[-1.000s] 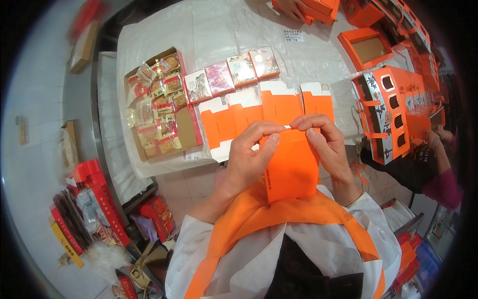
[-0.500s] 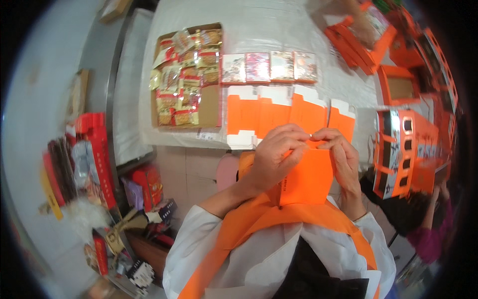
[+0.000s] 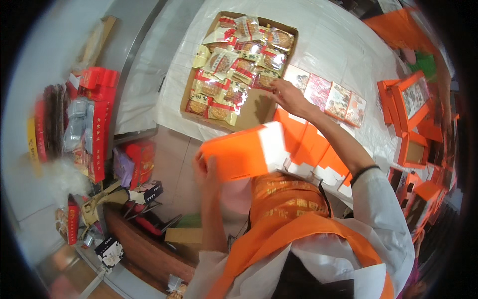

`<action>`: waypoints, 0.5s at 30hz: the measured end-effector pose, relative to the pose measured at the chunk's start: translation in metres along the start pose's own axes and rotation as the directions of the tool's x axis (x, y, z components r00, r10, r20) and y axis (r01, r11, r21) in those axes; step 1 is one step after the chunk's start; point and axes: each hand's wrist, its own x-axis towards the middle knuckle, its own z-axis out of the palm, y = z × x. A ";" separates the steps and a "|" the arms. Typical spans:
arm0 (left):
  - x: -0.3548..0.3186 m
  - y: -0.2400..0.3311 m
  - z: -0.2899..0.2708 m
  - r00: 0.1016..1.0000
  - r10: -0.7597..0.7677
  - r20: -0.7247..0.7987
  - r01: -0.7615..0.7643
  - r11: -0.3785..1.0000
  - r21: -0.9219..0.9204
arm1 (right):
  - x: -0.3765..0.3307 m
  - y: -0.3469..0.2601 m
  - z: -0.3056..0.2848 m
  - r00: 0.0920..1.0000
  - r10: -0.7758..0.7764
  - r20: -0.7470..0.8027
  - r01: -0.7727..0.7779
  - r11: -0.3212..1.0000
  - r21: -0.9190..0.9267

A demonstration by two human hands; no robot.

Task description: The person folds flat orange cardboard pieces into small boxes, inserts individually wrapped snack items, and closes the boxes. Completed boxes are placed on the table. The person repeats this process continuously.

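Observation:
My left hand point(image 3: 205, 172) grips an orange carton point(image 3: 236, 154) by its left end, holding it tilted in front of my apron. The white flaps point(image 3: 274, 144) at the carton's other end stick out to the right. Over the right edge of a shallow cardboard tray point(image 3: 256, 109), my right hand point(image 3: 289, 95) reaches in with bent fingers slightly apart, nothing visible in them. Its fingertips are beside a wrapped round pastry point(image 3: 265, 78); whether they touch it I cannot tell. Several more pastries in clear, red and gold wrappers point(image 3: 221, 62) fill the tray's left and far parts.
Several orange cartons with white flaps point(image 3: 303, 142) lie under my right forearm. Beyond them is a row of small printed boxes point(image 3: 326, 94). Orange gift boxes point(image 3: 411, 102) are stacked at the right. Red packaging point(image 3: 99, 124) and a wooden bench point(image 3: 144, 239) stand at the left.
Both hands were at the carton's top; now only my left hand holds it, further left and tipped over. My right hand has moved to the pastry tray. The view has turned.

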 end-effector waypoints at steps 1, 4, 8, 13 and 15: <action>0.004 -0.007 -0.011 0.978 -0.122 -0.170 0.109 0.991 -0.082 | 0.023 0.015 0.018 0.982 0.021 0.185 -0.003 0.995 -0.101; 0.002 -0.026 -0.039 0.953 -0.147 -0.265 0.107 0.981 -0.159 | 0.071 0.040 0.074 0.899 0.285 0.333 -0.083 0.856 -0.510; 0.012 -0.044 -0.056 0.920 -0.208 -0.333 0.162 0.973 -0.162 | 0.095 0.061 0.112 0.923 0.344 0.171 -0.123 0.688 -0.715; 0.026 -0.043 -0.052 0.936 -0.148 -0.319 0.076 0.971 -0.228 | 0.110 0.071 0.099 0.943 0.303 0.135 -0.182 0.813 -0.553; 0.032 -0.037 -0.044 0.945 -0.133 -0.298 0.074 0.977 -0.199 | 0.107 0.062 0.073 0.891 0.373 0.258 -0.434 0.864 0.253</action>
